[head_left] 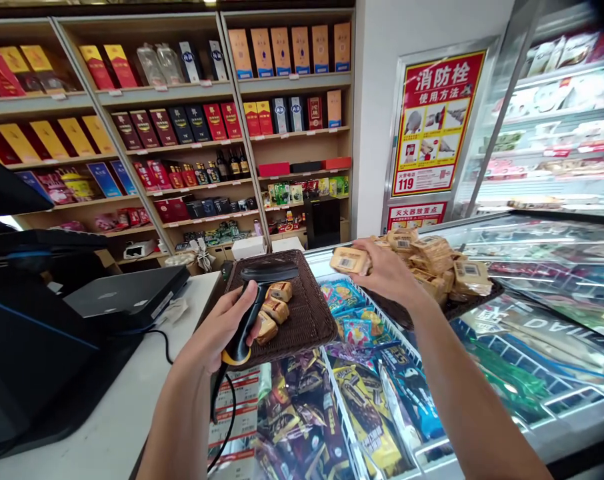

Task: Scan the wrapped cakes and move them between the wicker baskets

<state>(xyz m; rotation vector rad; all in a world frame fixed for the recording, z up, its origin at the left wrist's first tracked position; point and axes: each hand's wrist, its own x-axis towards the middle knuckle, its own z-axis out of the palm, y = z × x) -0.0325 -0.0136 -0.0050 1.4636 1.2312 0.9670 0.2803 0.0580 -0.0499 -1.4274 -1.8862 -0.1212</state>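
Observation:
My left hand (222,330) is wrapped round the handle of a black barcode scanner (262,283) with a yellow ring at its base, its head held over a brown wicker tray (307,320). Three small wrapped pastries (275,310) lie on that tray. My right hand (387,270) pinches one wrapped pastry (349,260), barcode label up, between the two trays. Just to its right a second dark tray (462,303) carries a heap of several similar wrapped pastries (442,263). Both trays rest on the glass lid of a chest freezer (532,320).
The freezer holds many ice-cream packets (362,393) under sliding glass. A white counter (127,400) on the left carries a black till screen (27,333) and the scanner's cable. Shelves of boxed goods (182,127) stand behind; a chilled cabinet (557,113) rises at right.

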